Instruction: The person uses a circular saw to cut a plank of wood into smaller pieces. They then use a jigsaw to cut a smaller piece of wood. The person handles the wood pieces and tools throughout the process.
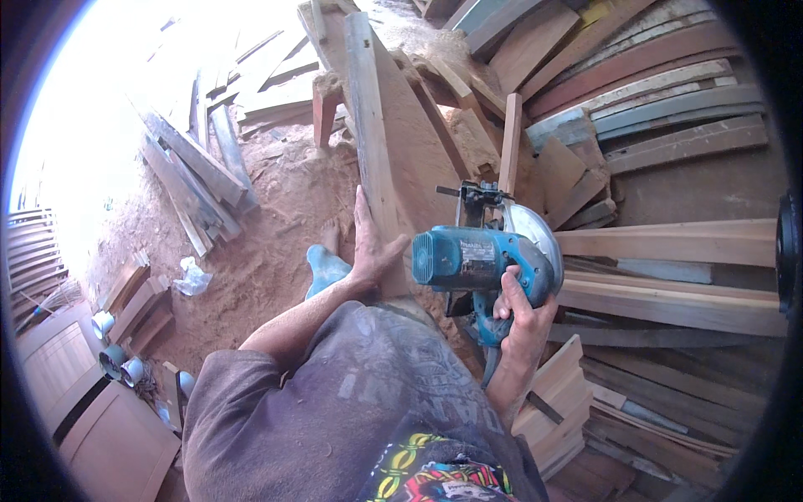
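Note:
My right hand (523, 326) is closed round the rear handle of a teal circular saw (473, 255), its index finger raised near the trigger. The saw's silver blade guard (535, 238) faces right, and its blade is hidden. A long wooden plank (374, 142) runs away from me, its near end by my waist. Along its left edge my left hand (372, 259) lies with straight fingers, the thumb spread across the plank's top. Beneath it is a broad brown board (422, 171). Whether the saw touches the wood I cannot tell.
Stacked timber (669, 243) crowds the right side. Loose planks (196, 171) lie on the sawdust-covered floor (251, 276) at left, near a crumpled clear plastic bag (192, 276). Flat panels (117, 439) and small round containers (113, 361) stand at lower left. My foot (324, 269) is beside the plank.

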